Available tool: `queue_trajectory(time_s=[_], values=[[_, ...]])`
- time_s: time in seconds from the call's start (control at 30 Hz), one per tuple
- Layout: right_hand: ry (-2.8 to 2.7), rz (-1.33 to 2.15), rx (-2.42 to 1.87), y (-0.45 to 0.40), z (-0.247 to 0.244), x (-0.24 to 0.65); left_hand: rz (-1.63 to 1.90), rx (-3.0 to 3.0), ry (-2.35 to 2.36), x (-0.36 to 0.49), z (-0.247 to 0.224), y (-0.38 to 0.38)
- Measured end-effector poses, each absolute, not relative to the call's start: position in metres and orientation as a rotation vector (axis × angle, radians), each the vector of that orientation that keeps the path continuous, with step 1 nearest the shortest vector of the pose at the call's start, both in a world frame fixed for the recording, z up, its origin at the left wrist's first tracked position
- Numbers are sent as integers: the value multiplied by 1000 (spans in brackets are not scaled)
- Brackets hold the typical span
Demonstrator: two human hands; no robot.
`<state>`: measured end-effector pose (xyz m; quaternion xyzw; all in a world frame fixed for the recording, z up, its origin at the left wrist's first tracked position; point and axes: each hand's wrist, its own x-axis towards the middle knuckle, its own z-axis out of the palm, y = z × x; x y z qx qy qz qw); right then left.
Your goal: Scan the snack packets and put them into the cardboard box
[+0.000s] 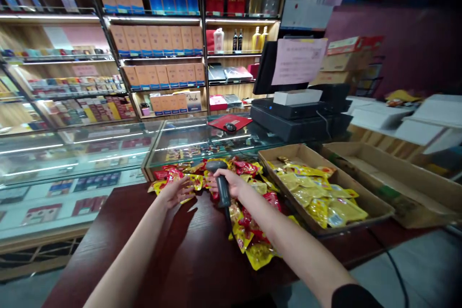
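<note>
My right hand [231, 182] is wrapped around the handle of a dark grey barcode scanner [224, 191], its head pointing left and its cable running down to the table. To the left, my left hand [176, 192] reaches toward red and yellow snack packets [169, 173], fingers spread. Nothing shows in its palm; whether the fingertips touch a packet I cannot tell. More shiny packets [258, 252] lie in a loose heap behind the scanner and under my right forearm. A cardboard tray [265, 156] at the right holds several yellow packets [314, 187].
A second cardboard tray [418, 163] stands farther right. Behind the dark wooden table [144, 231] is a glass display counter [187, 127] with a mouse [230, 127] on a red pad. A monitor [265, 67] rises at the back right. Boxed goods fill the shelves [155, 60].
</note>
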<state>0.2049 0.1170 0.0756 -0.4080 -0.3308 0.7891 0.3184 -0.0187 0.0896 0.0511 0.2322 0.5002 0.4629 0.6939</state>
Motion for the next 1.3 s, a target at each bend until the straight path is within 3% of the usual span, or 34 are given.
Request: queue_trajectory(time_s=[0.2,0.6,0.93,1.3], values=[[-830,1975,-1215,117,52,161,1210,415,1126,-33,19,67],[-612,1789,-1202,122,23,137,1316,366,1157,-7,8,88],[-980,1690,-1017,65,32,136,1307,511,1128,7,23,68],[-730,1666,-989,61,55,200,1067,639,894,33,24,53]])
